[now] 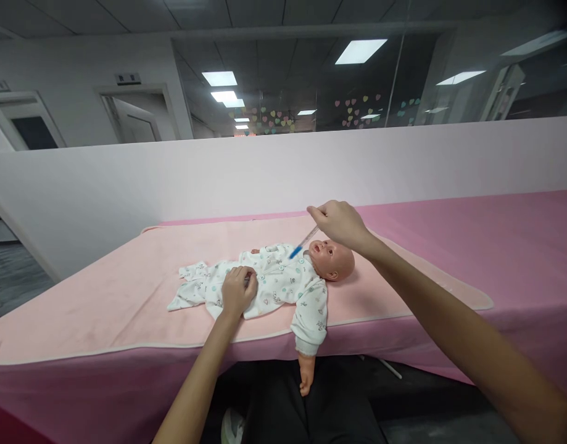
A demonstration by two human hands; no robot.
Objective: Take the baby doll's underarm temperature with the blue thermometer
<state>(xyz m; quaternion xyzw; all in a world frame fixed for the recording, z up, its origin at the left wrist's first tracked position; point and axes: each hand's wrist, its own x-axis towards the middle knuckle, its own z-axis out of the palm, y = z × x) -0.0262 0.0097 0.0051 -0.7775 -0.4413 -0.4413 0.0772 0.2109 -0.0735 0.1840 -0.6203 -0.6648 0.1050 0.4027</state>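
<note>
A baby doll in a white printed suit lies on its back, head to the right. One of its arms hangs over the table's front edge. My right hand, raised just above the doll's head, is closed around a thin clear stick with a blue end. That end points down and left over the doll's chest and is slightly smeared. My left hand rests at the doll's lower body with curled fingers; a small part of something shows between them, too little to name.
Under the doll a peach blanket covers much of the pink-draped table. Behind the table runs a low white wall with glass above. My legs are below the front edge, close to the doll's hanging hand.
</note>
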